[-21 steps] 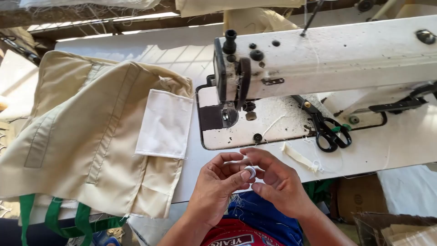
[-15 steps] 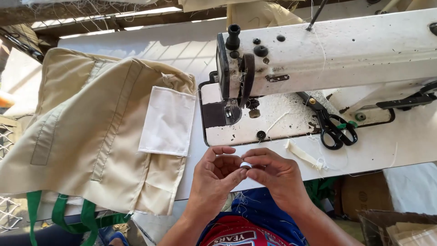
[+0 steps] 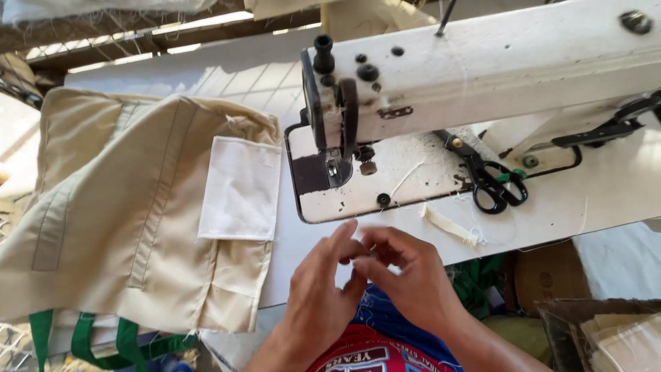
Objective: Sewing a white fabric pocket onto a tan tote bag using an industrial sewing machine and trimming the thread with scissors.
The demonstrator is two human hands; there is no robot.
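Both hands — left hand [image 3: 318, 300], right hand [image 3: 412, 282] — meet fingertip to fingertip at the table's near edge; whatever the fingers pinch is too blurred to tell. The beige fabric bag [image 3: 131, 213] lies left, its long axis running near to far.

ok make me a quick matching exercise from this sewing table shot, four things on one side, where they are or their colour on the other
Things:
1. scissors
2. white fabric patch
3. straps
4. hands

Descriptions:
A. green, under the beige fabric's lower edge
B. fingertips together at the table's near edge
C. black-handled, beside the sewing machine bed
D. lying on the beige fabric

Pairs: 1-C, 2-D, 3-A, 4-B
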